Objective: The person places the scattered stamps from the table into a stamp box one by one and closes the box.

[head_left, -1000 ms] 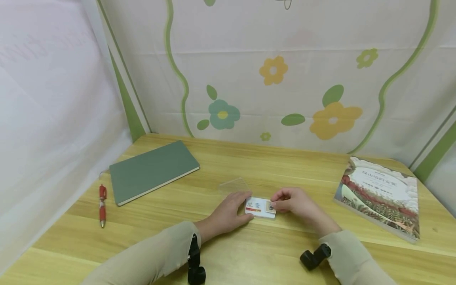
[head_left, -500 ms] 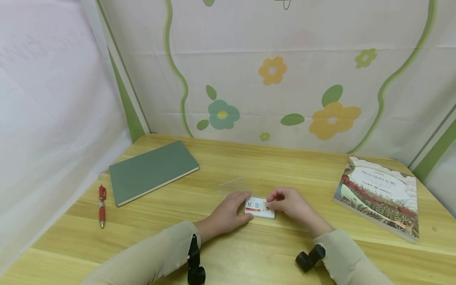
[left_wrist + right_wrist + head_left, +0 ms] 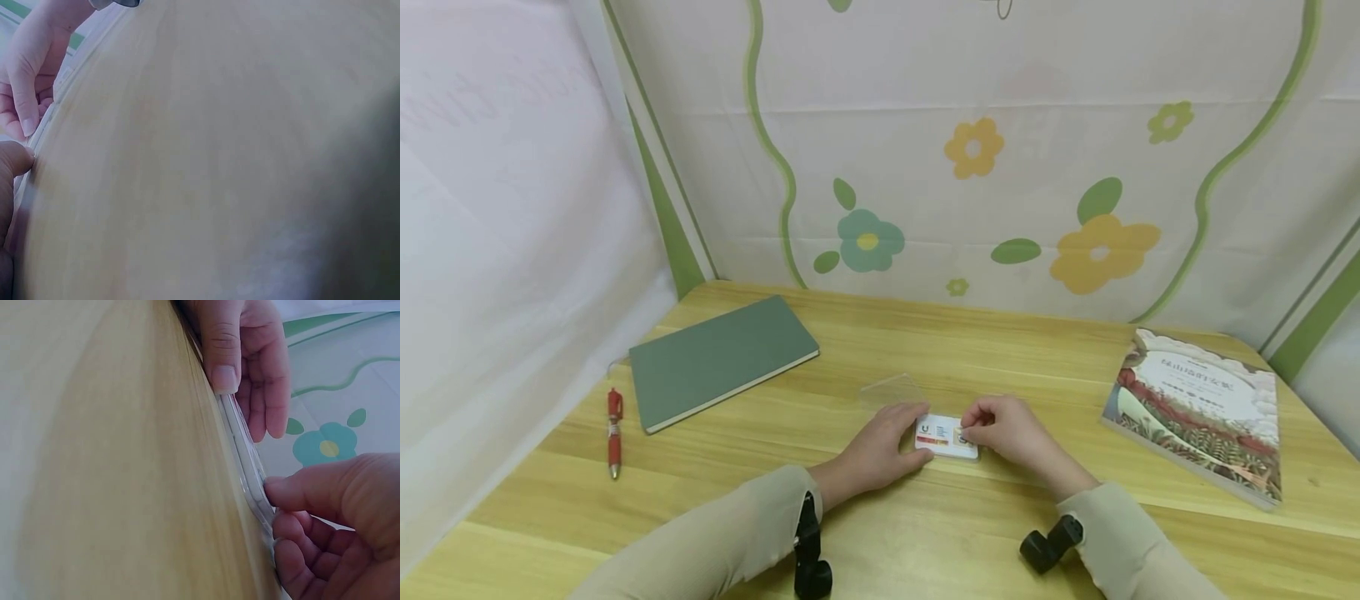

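A white flat card (image 3: 931,443) lies on the wooden table in the head view, with a printed logo, a red stripe and what looks like a clear rim. My left hand (image 3: 877,450) holds its left end, thumb on the near edge and fingers at the far edge. On its right part sits a small tan-edged square piece (image 3: 958,435), pinched by my right hand (image 3: 1009,427) between thumb and curled fingers. The right wrist view shows the card edge-on (image 3: 240,440) between both hands. In the left wrist view, a thumb (image 3: 17,157) touches the edge.
A clear plastic piece (image 3: 891,388) lies behind my left hand. A green notebook (image 3: 722,358) and a red pen (image 3: 615,433) lie at the left. An illustrated book (image 3: 1198,417) lies at the right. Behind the table hangs a flowered curtain (image 3: 925,183).
My right hand has moved slightly left, and the square piece, which overhung the card's right edge, now lies within it. My left hand has stayed in place.
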### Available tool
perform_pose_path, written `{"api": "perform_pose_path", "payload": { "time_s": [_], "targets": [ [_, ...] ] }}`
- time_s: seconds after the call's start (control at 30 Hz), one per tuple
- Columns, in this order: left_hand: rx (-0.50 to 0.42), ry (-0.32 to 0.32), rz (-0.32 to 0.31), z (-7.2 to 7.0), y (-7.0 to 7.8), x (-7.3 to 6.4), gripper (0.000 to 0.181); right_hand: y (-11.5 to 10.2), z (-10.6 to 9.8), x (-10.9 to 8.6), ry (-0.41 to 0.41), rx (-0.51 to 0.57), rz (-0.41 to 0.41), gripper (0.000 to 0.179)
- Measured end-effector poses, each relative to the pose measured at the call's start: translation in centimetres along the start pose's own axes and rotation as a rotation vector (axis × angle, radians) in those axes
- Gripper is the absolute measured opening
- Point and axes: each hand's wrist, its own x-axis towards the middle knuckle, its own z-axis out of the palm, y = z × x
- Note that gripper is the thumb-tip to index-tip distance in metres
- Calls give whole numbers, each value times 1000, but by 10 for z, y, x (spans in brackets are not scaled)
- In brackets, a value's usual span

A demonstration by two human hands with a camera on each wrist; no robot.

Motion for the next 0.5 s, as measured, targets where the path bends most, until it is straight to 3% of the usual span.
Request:
{"api": "perform_pose_path", "payload": {
  "time_s": [0.5],
  "targets": [
    [-5, -7, -14, -1, 1, 0, 61, 0, 1, 0, 1, -48, -36, 5]
  ]
}}
